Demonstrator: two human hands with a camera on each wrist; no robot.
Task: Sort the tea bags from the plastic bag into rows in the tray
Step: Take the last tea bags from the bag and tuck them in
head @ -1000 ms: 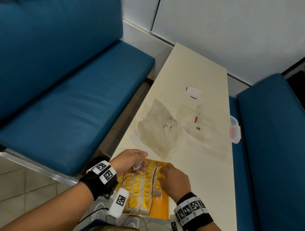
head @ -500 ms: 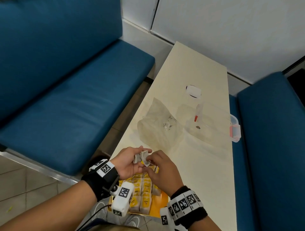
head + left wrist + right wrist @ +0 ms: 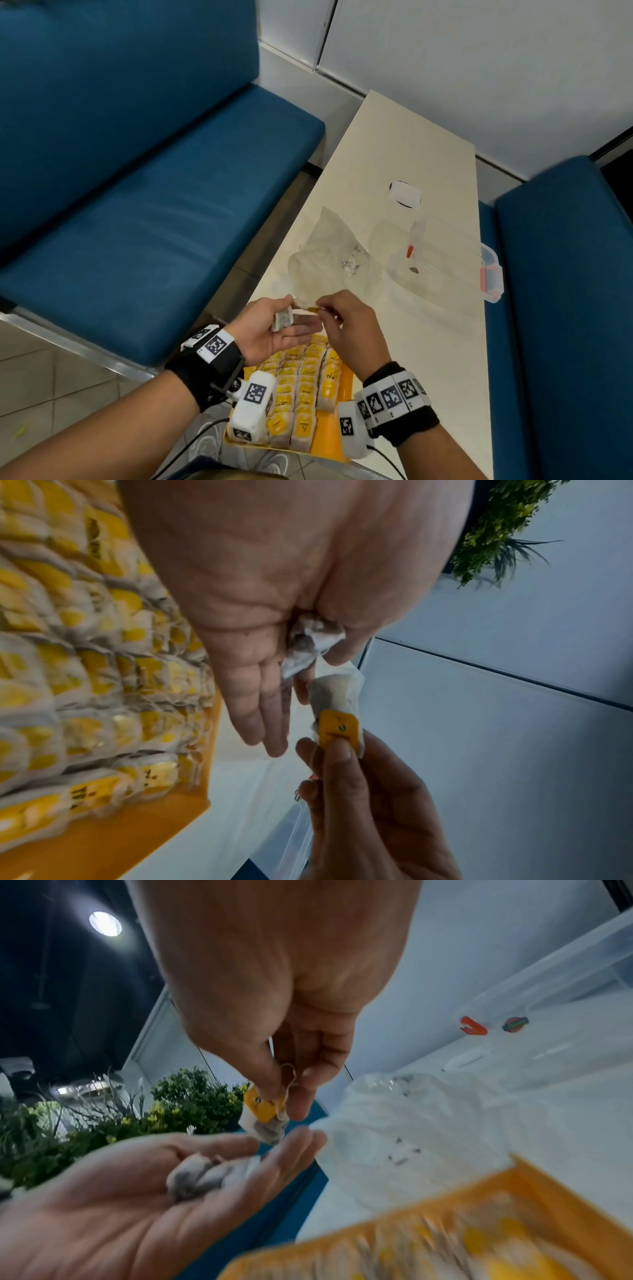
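My left hand (image 3: 298,329) is palm up above the tray's far end, thumb tucked against a crumpled tea bag (image 3: 282,317) in the palm (image 3: 311,637). My right hand (image 3: 320,308) pinches a second tea bag (image 3: 307,306) by its yellow tag, just over the left fingertips (image 3: 337,699) (image 3: 263,1118). The orange tray (image 3: 346,380) below holds several rows of yellow-tagged tea bags (image 3: 301,387). The clear plastic bag (image 3: 325,246) lies flat and crumpled beyond the hands.
A clear plastic box (image 3: 442,263) with a pink latch stands to the right of the bag on the cream table (image 3: 394,144). A small white object (image 3: 405,194) lies farther back. Blue benches (image 3: 154,212) flank the table.
Both hands rose from the rows in the tray and met above it. The right hand now pinches one tea bag, separated from the one left in the left palm.
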